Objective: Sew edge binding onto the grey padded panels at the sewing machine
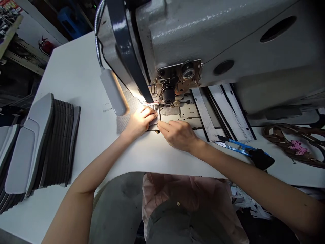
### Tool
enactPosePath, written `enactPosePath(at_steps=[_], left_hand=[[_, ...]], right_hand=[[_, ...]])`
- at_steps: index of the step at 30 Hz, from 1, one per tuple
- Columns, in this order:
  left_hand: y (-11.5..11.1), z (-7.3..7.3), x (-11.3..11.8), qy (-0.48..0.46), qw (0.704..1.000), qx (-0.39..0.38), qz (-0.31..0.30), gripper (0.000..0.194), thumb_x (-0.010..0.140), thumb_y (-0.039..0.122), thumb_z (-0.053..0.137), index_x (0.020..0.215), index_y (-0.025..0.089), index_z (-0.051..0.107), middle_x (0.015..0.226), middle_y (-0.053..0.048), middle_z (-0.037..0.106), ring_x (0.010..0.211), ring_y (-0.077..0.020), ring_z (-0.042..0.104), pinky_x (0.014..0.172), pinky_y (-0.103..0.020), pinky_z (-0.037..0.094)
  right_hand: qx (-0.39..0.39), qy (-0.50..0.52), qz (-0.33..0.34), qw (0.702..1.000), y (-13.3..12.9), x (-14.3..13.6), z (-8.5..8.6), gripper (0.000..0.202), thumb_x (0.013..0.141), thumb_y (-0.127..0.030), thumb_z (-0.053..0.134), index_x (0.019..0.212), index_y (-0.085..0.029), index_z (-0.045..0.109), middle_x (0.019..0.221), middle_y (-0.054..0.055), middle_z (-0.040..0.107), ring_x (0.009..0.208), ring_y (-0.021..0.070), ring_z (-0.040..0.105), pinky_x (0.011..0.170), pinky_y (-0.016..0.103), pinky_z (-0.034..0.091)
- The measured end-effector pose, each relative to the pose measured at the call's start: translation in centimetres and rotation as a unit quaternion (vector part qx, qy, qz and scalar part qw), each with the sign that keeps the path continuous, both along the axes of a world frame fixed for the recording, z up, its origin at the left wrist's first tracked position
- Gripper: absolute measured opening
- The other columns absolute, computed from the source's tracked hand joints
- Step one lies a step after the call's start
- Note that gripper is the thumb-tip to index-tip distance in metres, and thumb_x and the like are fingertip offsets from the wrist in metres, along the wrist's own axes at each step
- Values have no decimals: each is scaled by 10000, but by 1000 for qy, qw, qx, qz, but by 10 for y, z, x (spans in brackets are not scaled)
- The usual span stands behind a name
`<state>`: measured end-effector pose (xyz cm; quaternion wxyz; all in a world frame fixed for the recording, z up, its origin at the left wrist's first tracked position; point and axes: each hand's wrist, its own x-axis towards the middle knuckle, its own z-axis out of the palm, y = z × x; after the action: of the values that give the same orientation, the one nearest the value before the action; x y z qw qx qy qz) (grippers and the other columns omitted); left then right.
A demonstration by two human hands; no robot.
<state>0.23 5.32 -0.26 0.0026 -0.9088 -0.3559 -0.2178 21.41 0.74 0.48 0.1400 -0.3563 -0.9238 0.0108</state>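
Note:
A grey fabric piece [122, 124] lies on the sewing machine's [175, 44] bed, running under the needle area. My left hand [141, 120] is on this piece with its fingers bent and closed on it, close to the presser foot [157, 105]. Just to the right, my right hand [179, 135] pinches at the near right edge of the same piece; its fingertips almost meet the left hand's. Exactly how the fingers grip the edge is partly hidden. A small lamp [114, 93] lights the spot from the left.
Stacks of grey padded pieces [59, 142] stand on the white table [101, 152] at left. Right of the bed lie white mesh strips with dark edges [205, 112], blue thread snips [238, 147] and a brown sandal [286, 142] with a pink ornament. The machine's body overhangs the work.

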Motion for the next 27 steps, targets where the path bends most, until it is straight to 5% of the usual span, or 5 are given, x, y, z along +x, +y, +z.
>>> enactPosePath(at_steps=[16, 22, 27], left_hand=[[-15, 7, -5, -21, 999, -26, -26, 291, 975, 167, 452, 1147, 204, 683, 1015, -96, 717, 983, -190, 665, 880, -344, 549], [-13, 11, -3, -121, 989, -61, 56, 249, 932, 147, 501, 1087, 175, 694, 925, -64, 726, 777, -144, 643, 737, -273, 540], [-13, 11, -3, -130, 989, -59, 23, 237, 924, 125, 506, 1036, 174, 709, 918, -62, 726, 819, -151, 652, 757, -281, 542]], right_hand=[[-18, 39, -74, 996, 0, 5, 2, 288, 969, -141, 427, 1067, -181, 695, 1084, 87, 665, 839, 185, 480, 605, 318, 225], [-35, 19, -81, 996, -3, 5, 1, 325, 960, -135, 415, 1070, -190, 716, 822, 62, 637, 693, 168, 427, 588, 317, 186], [-57, 10, -80, 995, -2, 4, 2, 371, 947, -136, 422, 1176, -177, 711, 728, 57, 634, 664, 169, 455, 590, 323, 175]])
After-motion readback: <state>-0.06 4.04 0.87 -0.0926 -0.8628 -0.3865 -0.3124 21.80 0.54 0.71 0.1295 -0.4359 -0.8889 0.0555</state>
